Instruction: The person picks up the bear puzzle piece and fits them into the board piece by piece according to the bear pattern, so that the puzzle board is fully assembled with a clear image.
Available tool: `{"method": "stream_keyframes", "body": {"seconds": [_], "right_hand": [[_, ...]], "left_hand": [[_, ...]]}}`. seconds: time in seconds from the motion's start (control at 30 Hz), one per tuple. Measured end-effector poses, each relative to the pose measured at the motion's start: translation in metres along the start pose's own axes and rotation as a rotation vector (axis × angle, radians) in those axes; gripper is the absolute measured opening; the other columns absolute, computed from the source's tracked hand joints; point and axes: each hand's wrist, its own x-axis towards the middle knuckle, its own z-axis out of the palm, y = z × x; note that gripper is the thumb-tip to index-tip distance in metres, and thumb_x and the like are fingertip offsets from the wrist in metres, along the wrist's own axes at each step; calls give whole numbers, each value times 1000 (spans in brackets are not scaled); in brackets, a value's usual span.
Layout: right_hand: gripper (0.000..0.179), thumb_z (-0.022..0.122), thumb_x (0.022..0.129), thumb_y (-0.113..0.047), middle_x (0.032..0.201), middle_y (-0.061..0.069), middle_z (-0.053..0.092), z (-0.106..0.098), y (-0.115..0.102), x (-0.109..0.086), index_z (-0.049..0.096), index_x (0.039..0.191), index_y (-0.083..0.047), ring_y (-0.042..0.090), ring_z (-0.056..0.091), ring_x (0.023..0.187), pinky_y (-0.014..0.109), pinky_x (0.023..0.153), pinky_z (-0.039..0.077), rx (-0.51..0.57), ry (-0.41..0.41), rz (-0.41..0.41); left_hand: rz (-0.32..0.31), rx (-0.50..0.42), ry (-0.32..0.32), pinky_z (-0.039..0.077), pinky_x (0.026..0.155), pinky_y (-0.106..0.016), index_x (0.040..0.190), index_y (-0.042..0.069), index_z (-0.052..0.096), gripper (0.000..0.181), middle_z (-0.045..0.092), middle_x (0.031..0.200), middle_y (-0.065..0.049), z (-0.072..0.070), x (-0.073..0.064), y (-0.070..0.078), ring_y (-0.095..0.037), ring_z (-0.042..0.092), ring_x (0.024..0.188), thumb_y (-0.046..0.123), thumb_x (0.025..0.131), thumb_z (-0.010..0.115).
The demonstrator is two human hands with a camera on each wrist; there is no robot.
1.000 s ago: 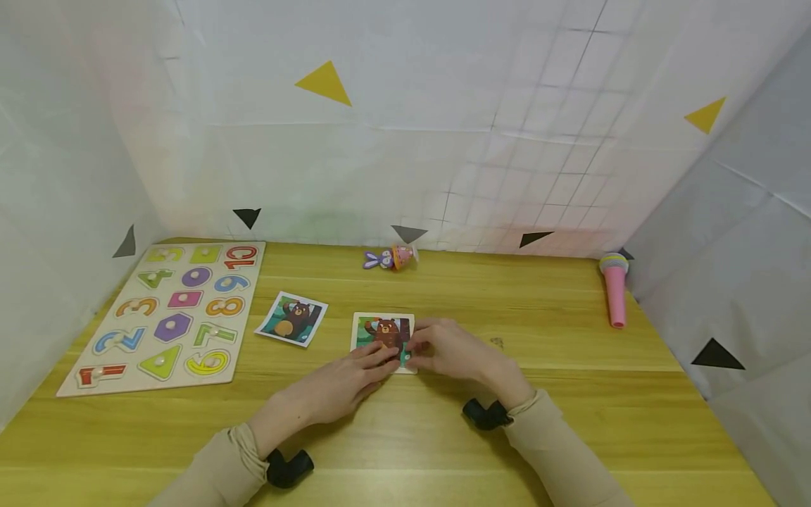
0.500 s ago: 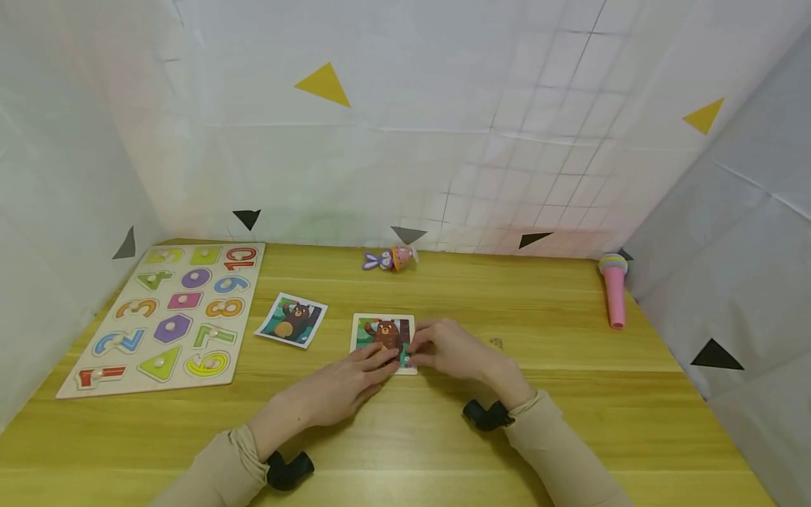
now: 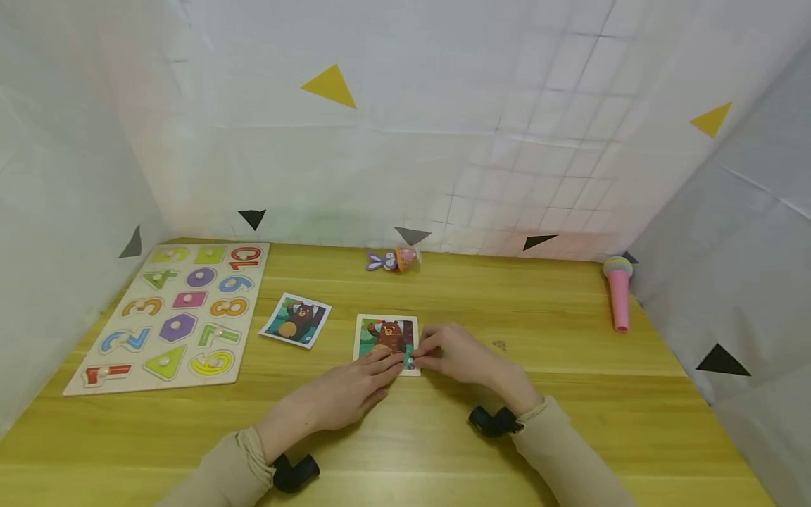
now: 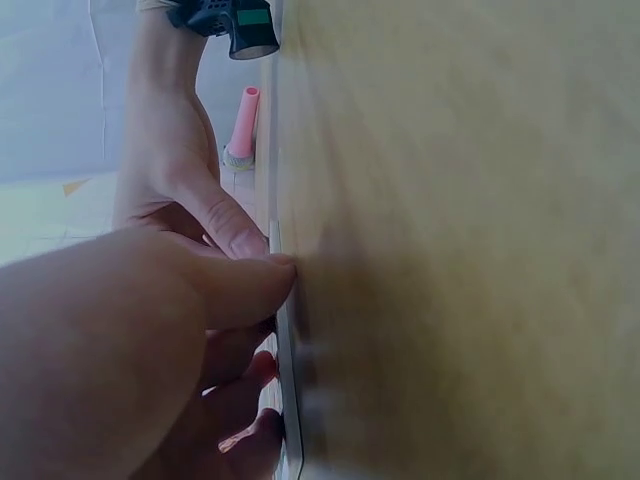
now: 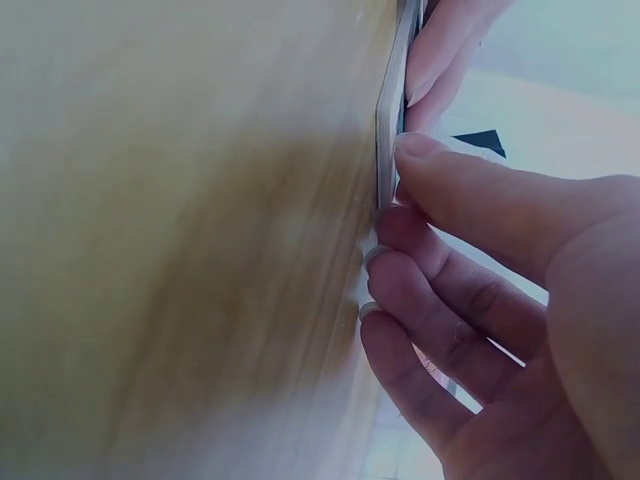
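A small square bear puzzle [image 3: 386,329] in a pale frame lies flat on the wooden table. My left hand [image 3: 345,387] rests its outstretched fingers over the puzzle's lower part, partly covering the picture. In the left wrist view, the left thumb [image 4: 250,285] meets the near edge of the thin board [image 4: 290,400]. My right hand [image 3: 459,355] has its bent fingers and thumb around the puzzle's lower right edge. Seen from the right wrist, the thumb tip [image 5: 418,148] is on the board's upper side, with the index fingertip at its edge.
A picture card [image 3: 296,320] with a similar bear lies left of the puzzle. Further left is a wooden peg board [image 3: 243,348] of numbers and shapes. A rabbit toy [image 3: 394,260] lies at the back, a pink toy microphone [image 3: 619,296] far right.
The left fingers have slid slightly down toward the near edge, uncovering a bit more of the bear picture. The right hand stays at the right edge. The whole head view shifts slightly.
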Motion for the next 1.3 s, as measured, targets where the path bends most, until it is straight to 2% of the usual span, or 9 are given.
{"method": "stream_keyframes", "body": {"seconds": [0.23, 0.5, 0.83, 0.93, 1.1, 1.2, 1.3], "right_hand": [[10, 76, 90, -15, 85, -5, 62, 4, -2, -1, 81, 95, -9, 1, 53, 70, 17, 61, 47, -39, 18, -26], [13, 75, 90, -17, 84, -5, 61, 5, -2, 1, 81, 97, -8, 1, 52, 69, 17, 60, 45, -46, 22, -18], [12, 74, 92, -20, 81, -7, 53, 4, -5, -1, 79, 86, -11, 3, 45, 68, 17, 60, 41, -93, 5, -43], [13, 74, 92, -20, 81, -7, 53, 5, -4, -1, 78, 84, -11, 3, 45, 69, 17, 60, 40, -86, 6, -31], [12, 74, 92, -20, 83, -6, 55, 5, -3, -2, 80, 89, -10, 3, 47, 70, 17, 61, 43, -67, 10, -39], [13, 74, 92, -20, 86, -6, 58, 5, 0, -5, 81, 97, -11, 2, 49, 72, 17, 62, 45, -51, 14, -48], [18, 72, 94, -20, 90, -6, 61, 3, 4, -11, 79, 108, -11, 2, 50, 75, 19, 64, 46, -14, 27, -31]], "left_hand": [[14, 0, 14, 33, 118, -46, 156, 7, 34, 51, 31, 163, -8, 2, -3, -1, -30, 25, 151, 22, 108, 43], [21, 1, 22, 33, 118, -46, 156, 7, 33, 51, 31, 163, -8, 1, -4, -1, -30, 25, 151, 22, 108, 43], [19, -1, 9, 30, 119, -46, 157, 7, 31, 52, 28, 164, -8, 3, -3, -1, -30, 22, 152, 23, 109, 41], [19, -44, 3, 29, 119, -47, 158, 7, 30, 52, 26, 165, -7, 2, -3, -3, -30, 20, 153, 22, 109, 41], [-10, -97, 49, 35, 116, -48, 154, 6, 38, 50, 34, 162, -10, -5, -6, -10, -31, 28, 150, 18, 106, 49], [-44, -48, 86, 39, 112, -50, 151, 5, 44, 50, 38, 159, -12, -9, -12, -15, -35, 34, 147, 18, 104, 54], [-70, -30, 105, 39, 112, -54, 151, 7, 45, 51, 34, 161, -11, -12, -19, -20, -40, 29, 148, 23, 103, 56]]}}
